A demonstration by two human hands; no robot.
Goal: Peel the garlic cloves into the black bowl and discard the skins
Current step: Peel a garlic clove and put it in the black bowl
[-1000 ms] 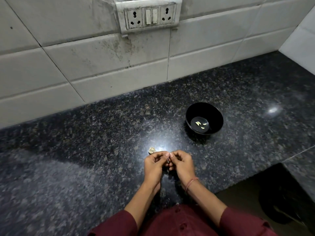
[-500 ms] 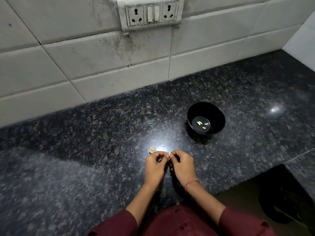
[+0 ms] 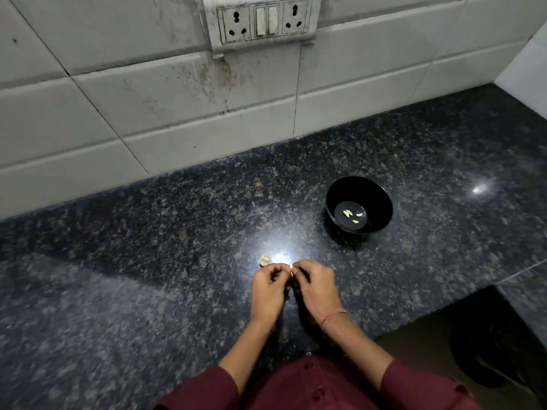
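My left hand [image 3: 268,287] and my right hand [image 3: 316,287] meet fingertip to fingertip just above the counter. Between them they pinch a small garlic clove [image 3: 291,271], of which only a pale tip shows. A black bowl [image 3: 379,199] stands up and to the right of my hands, with three peeled cloves [image 3: 352,215] on its bottom. A pale bit of garlic or skin [image 3: 265,259] lies on the counter just beyond my left hand.
The dark speckled granite counter [image 3: 148,276] runs to a white tiled wall with a socket panel [image 3: 263,22]. At the lower right the counter's edge drops to a dark floor, where a black sandal [image 3: 491,359] lies.
Both hands stay together on the clove, and the fingers have shifted slightly around it. The view has tilted a little; bowl and counter garlic have not moved.
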